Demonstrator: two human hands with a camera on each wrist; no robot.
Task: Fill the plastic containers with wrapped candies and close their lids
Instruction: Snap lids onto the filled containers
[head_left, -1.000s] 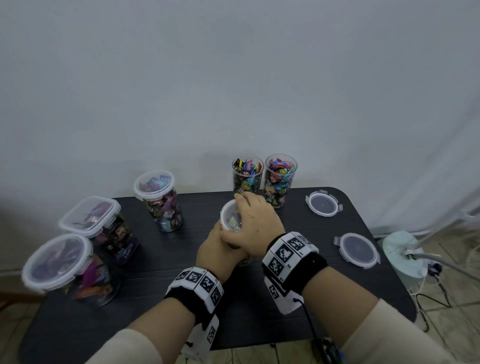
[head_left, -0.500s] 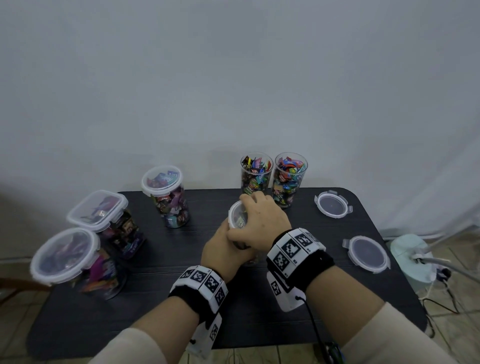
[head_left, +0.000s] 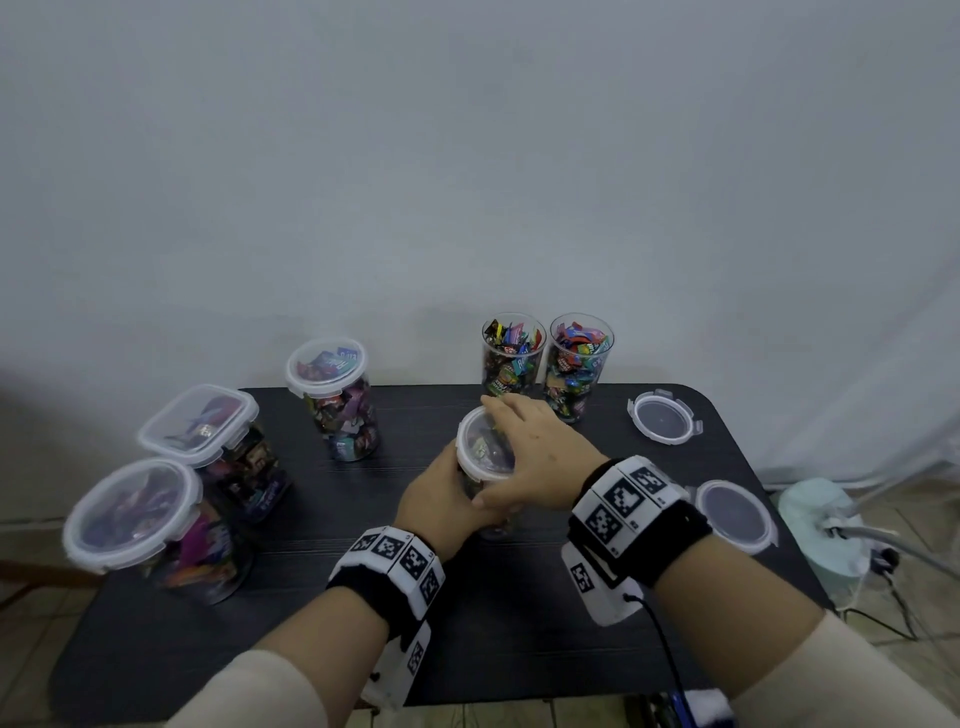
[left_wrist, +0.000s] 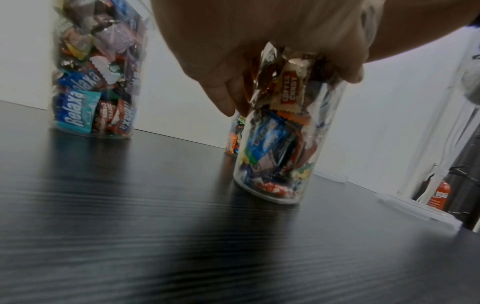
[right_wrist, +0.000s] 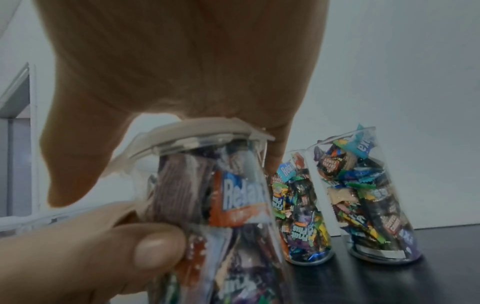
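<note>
Your left hand (head_left: 441, 499) wraps its curled fingers round the side of the clear candy-filled container (head_left: 485, 470) that stands near the middle of the black table (head_left: 519, 649); the right wrist view shows your left thumb against its wall. Your right hand (head_left: 535, 452) lies over the container's lid (head_left: 480, 441), palm and fingers draped across the top and the thumb down at the near rim, so it presses on the lid; whether the lid is fully seated, you cannot tell.

To your left stand two closed containers, a round-lidded one (head_left: 135, 514) nearest and a square-lidded one (head_left: 200, 426) just behind it. Off to your right a loose round lid (head_left: 735, 514) lies flat on the table, with a second loose lid (head_left: 664, 417) farther back. Beyond your hands, a third closed container (head_left: 335, 395) stands to the left, and two open containers (head_left: 514, 358) (head_left: 579, 364), heaped with wrapped candies, stand side by side at the table's far edge by the white wall (head_left: 467, 156)
</note>
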